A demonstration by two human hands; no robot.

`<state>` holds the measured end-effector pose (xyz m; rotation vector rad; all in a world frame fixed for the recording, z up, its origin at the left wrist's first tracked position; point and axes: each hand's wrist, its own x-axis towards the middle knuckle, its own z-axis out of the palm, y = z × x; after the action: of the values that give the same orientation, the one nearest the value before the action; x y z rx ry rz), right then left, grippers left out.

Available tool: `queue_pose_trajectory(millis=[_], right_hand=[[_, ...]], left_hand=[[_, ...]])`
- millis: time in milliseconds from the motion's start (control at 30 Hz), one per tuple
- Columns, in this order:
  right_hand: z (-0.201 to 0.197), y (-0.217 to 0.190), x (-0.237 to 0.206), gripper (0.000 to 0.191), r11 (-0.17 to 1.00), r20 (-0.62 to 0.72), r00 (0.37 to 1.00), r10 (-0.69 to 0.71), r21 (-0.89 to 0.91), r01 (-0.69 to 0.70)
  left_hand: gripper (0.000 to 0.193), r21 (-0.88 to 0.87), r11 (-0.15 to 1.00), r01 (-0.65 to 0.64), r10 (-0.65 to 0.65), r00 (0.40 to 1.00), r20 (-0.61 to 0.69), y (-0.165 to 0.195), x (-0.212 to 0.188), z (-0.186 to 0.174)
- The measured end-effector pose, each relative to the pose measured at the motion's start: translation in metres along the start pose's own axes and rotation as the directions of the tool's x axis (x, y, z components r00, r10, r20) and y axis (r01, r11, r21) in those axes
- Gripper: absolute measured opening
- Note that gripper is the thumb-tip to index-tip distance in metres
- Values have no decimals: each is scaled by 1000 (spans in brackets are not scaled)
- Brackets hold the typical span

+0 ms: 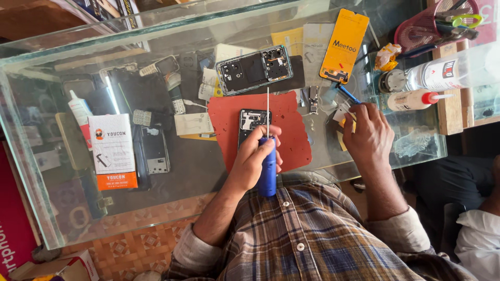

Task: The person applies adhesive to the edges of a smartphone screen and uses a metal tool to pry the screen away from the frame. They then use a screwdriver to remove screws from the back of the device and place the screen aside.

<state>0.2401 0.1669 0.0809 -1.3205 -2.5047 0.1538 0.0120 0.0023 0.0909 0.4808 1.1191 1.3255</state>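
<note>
My left hand (pixel 253 156) is closed around a blue-handled screwdriver (pixel 268 169) whose thin shaft points up, away from me. Just beyond that hand a small opened phone (pixel 251 120) lies on a red mat (pixel 294 132) on the glass counter (pixel 198 171). My right hand (pixel 367 132) rests at the mat's right side and pinches a thin blue tool (pixel 348 94) together with a small pale piece. A larger opened phone body (pixel 254 67) with bare circuit boards lies behind the mat.
A yellow phone-screen pack (pixel 345 44) lies at the back. Two white squeeze bottles (pixel 416 99) and a pink basket of tools (pixel 435 23) stand at the right. A white and orange box (pixel 112 151), loose phone parts and another person's sleeve (pixel 479 239) are also in view.
</note>
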Motion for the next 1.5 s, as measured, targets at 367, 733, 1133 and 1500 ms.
queue_pose_trajectory(millis=[367, 733, 1133, 1500], right_hand=[[-5, -52, -21, 61, 551, 367, 916, -162, 804, -225], [2, -49, -27, 52, 552, 634, 771, -63, 666, -502], [-22, -47, -18, 55, 789, 424, 886, -187, 602, -122], [-22, -55, -25, 67, 880, 400, 880, -256, 473, 41]], left_hand=[[67, 233, 960, -153, 147, 988, 44, -6, 3, 13], [98, 966, 183, 184, 527, 811, -255, 12, 7, 0], [48, 631, 739, -236, 454, 867, -207, -10, 29, -34], [45, 619, 767, -167, 383, 894, -232, -5, 27, -19]])
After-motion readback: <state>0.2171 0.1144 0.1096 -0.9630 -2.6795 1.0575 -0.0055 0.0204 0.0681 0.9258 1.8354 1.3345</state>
